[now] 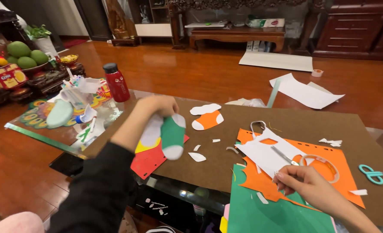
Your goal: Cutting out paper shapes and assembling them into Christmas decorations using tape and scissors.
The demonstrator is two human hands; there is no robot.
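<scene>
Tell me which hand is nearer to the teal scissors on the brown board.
Right. The right hand rests on the orange paper, a short way left of the teal scissors. The left hand holds a green sock cutout far across the board.

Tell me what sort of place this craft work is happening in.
Probably a home living room: polished wooden floor, dark carved wooden cabinets, and a bowl of green and yellow fruit beside the glass-topped low table.
</scene>
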